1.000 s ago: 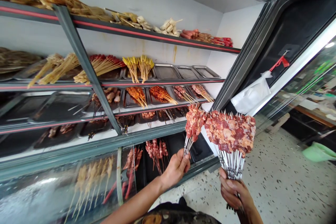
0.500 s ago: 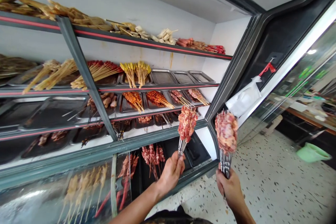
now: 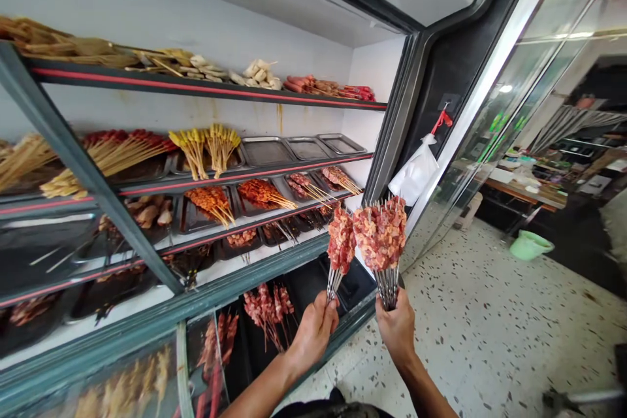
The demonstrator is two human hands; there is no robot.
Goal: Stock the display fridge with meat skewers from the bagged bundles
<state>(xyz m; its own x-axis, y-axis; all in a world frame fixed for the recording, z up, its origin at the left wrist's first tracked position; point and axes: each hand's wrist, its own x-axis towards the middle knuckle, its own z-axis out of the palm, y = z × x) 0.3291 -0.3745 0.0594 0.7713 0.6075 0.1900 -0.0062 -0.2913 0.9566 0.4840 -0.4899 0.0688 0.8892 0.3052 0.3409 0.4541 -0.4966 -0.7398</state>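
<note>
My left hand (image 3: 313, 330) is closed round the metal ends of a small bunch of raw meat skewers (image 3: 341, 241), held upright with the meat on top. A thicker bunch of meat skewers (image 3: 380, 235) stands in my right hand (image 3: 396, 325), its fingers wrapped round the metal sticks. The two bunches are side by side, their meat nearly touching or touching; I cannot tell which. Behind them is the open display cabinet, with skewers of pale red meat (image 3: 268, 307) lying in its lower section, left of my left hand.
Cabinet shelves hold orange-coated skewers (image 3: 210, 204), yellow-tipped skewers (image 3: 208, 147) and metal trays (image 3: 267, 151). A white plastic bag (image 3: 415, 171) hangs on the cabinet's right side. A glass door (image 3: 460, 176) stands further right, with a green bin (image 3: 531, 245) on the speckled floor (image 3: 470, 333).
My view has turned to the right. The right-hand bunch has come leftward against or close beside the left-hand bunch. Both hands keep their hold.
</note>
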